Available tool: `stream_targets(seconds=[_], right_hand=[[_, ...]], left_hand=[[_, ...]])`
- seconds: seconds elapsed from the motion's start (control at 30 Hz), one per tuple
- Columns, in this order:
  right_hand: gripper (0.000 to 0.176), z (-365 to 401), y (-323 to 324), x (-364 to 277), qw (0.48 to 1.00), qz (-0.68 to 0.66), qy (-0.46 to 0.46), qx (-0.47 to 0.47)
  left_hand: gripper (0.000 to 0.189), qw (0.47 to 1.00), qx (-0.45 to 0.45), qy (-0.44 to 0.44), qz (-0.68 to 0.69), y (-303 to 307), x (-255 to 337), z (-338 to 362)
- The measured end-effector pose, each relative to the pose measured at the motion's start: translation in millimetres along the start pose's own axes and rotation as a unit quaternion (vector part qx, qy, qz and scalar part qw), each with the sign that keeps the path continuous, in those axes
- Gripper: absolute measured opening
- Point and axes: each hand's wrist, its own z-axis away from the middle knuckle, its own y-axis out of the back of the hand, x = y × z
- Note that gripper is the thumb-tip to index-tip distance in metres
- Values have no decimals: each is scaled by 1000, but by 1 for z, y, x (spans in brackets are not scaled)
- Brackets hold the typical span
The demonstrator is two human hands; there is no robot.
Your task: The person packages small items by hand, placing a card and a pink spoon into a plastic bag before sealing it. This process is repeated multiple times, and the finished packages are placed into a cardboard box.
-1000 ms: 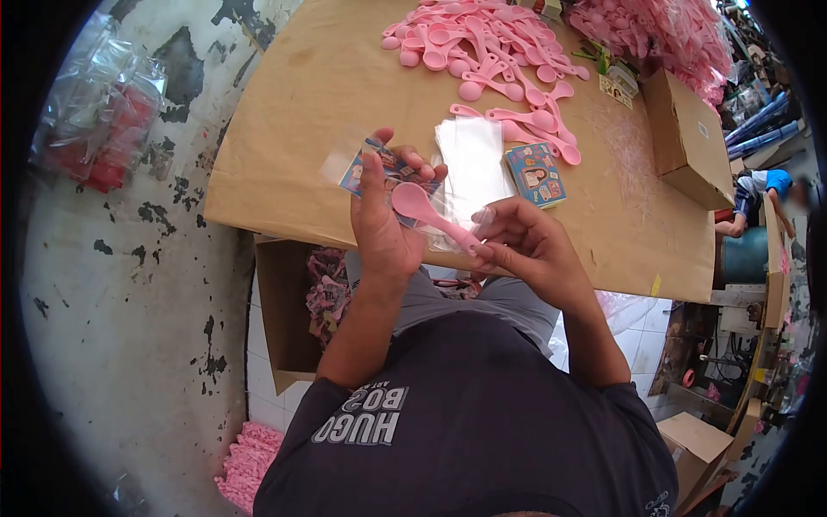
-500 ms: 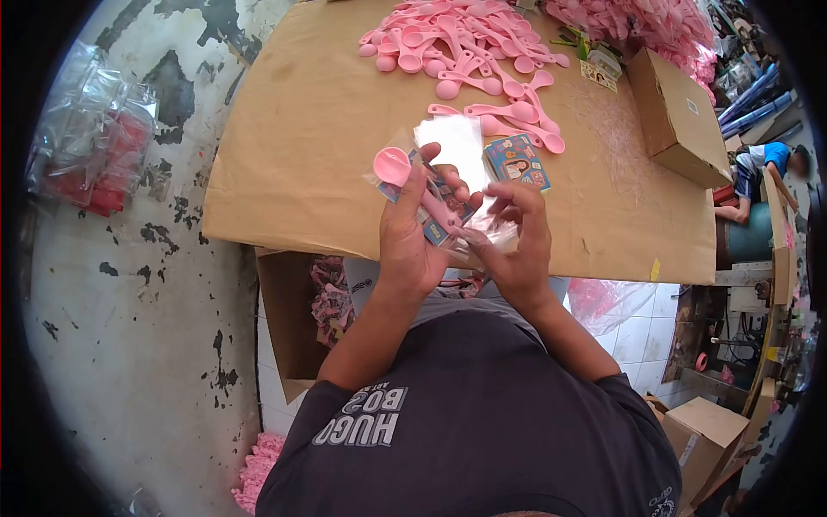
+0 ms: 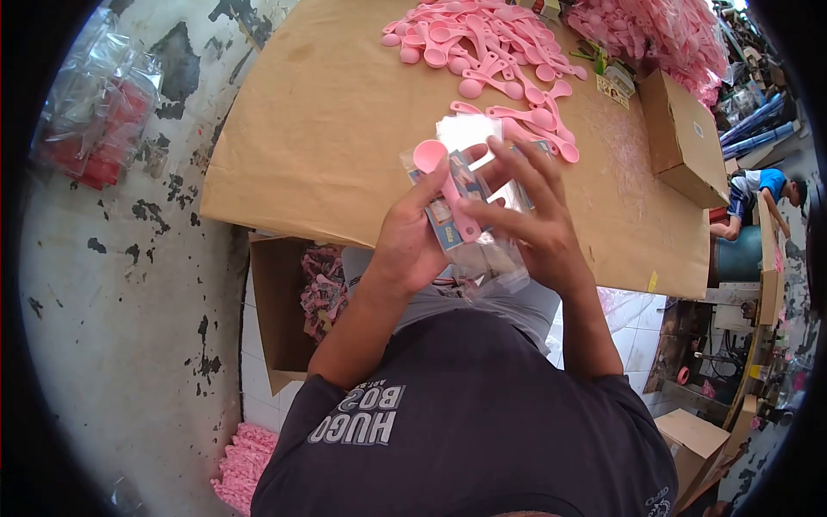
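Observation:
My left hand [image 3: 412, 237] is closed around a pink measuring spoon [image 3: 430, 157], its thumb pressed on the handle just below the round bowl. Behind the spoon lies a blue printed card [image 3: 441, 226], and a clear plastic bag [image 3: 495, 267] hangs down from the two. Fingers spread, my right hand [image 3: 551, 228] hovers close to the spoon's handle and the bag. Beyond the hands, a stack of white-looking clear bags [image 3: 469, 129] rests on the table. A stack of blue cards [image 3: 541, 148] is mostly hidden behind my right fingers.
Many pink measuring spoons [image 3: 465, 34] are heaped on the brown-covered table [image 3: 293, 155]. A cardboard box [image 3: 685, 138] stands at the right, beside a pile of bagged pink pieces [image 3: 655, 34]. An open carton [image 3: 280, 319] sits below the table. Another person [image 3: 758, 194] is at far right.
My right fingers have spread and lifted over the card and spoon. The spoon and card have turned to show more of their front, and the bag hangs lower. The view has shifted slightly.

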Motion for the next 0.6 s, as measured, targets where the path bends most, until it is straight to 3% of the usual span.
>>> stream_targets(seconds=[0.13, 0.2, 0.23, 0.27, 0.33, 0.37, 0.53, 0.6], right_hand=[[40, -5, -3, 8, 995, -88, 48, 9], [35, -8, 11, 8, 963, -268, -2, 28], [37, -5, 8, 10, 951, -299, -46, 65], [37, -1, 8, 9, 951, -297, -49, 70], [46, 4, 11, 1, 908, -346, -224, 72], [59, 7, 8, 4, 913, -336, -228, 46], [59, 19, 1, 5, 867, -407, -287, 31], [55, 24, 1, 6, 885, -335, -306, 106]], left_hand=[[55, 999, -13, 31, -24, 11, -3, 2], [57, 995, 39, -29, -85, 9, -1, 1], [59, 992, 15, -74, -104, 9, -1, -1], [59, 992, 14, -68, -106, 8, 0, -1], [57, 967, -29, -92, -238, 0, 4, 2], [51, 955, -36, -102, -277, -5, 0, 2], [40, 918, 55, -84, -385, -25, -13, 2], [40, 900, 80, -92, -418, -25, -18, 1]])
